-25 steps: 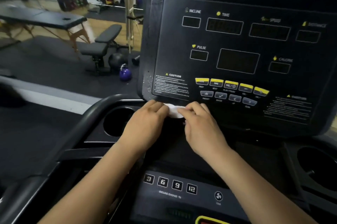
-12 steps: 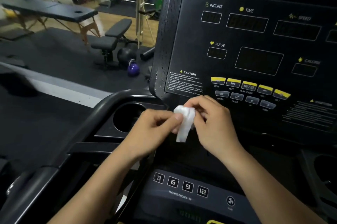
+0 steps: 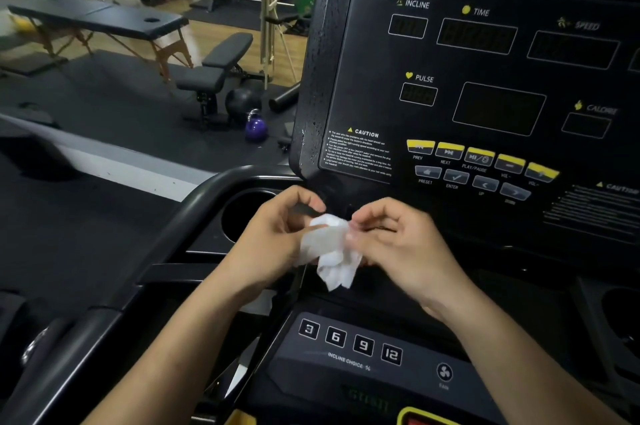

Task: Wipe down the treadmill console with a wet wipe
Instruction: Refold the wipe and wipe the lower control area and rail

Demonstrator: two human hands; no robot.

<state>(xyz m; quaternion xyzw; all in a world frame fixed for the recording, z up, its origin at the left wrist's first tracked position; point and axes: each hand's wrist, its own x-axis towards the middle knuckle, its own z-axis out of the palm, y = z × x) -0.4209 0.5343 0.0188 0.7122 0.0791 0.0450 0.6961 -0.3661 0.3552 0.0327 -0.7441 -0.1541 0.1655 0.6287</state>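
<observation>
White, crumpled wet wipe (image 3: 330,249) is pinched from both sides: the left hand (image 3: 273,237) grips its upper left portion between thumb and fingers, the right hand (image 3: 401,241) clamps its upper right edge with fingertips drawn together. The lower part of the wipe hangs loose below the two grips, touching no surface.

Directly above the grip, and apart from it, stands the lower left corner of the black treadmill console (image 3: 485,95); droplets show on the bezel along its left edge. Up and to the right of the grip sit the yellow buttons (image 3: 479,156). Just left of the left hand is a round cup holder (image 3: 242,213). Below the grip lies the incline keypad (image 3: 349,341), marked 3, 6, 9, 12. Well beyond, upper left, a purple kettlebell (image 3: 256,126) rests on the floor beside a weight bench (image 3: 214,71).
</observation>
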